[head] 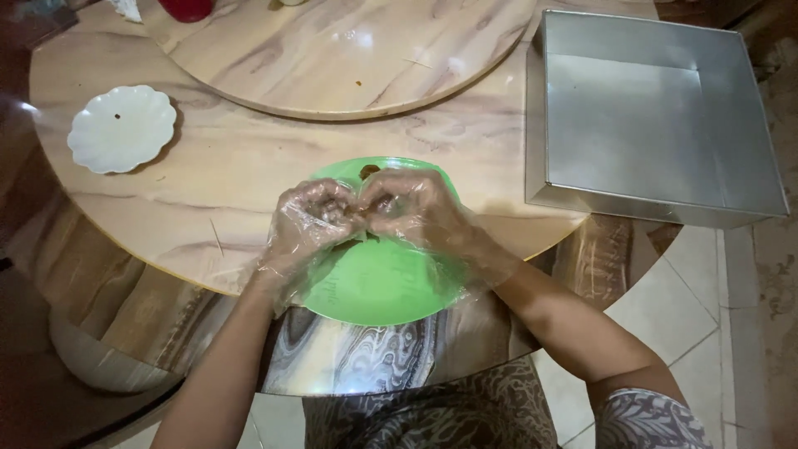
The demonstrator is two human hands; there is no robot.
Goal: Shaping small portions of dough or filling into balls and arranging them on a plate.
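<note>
Both my hands wear loose clear plastic gloves and meet above a round green plate that overhangs the near edge of the table. My left hand and my right hand are curled together, fingertips touching, around a small brown piece of food pinched between them. Another small brown bit lies at the far rim of the plate, just beyond my fingers. What else sits under my hands is hidden.
A round marble-patterned table carries a raised turntable at the back. A white scalloped dish lies at the left. A square metal baking tin sits at the right, hanging over the table edge. Tiled floor shows below.
</note>
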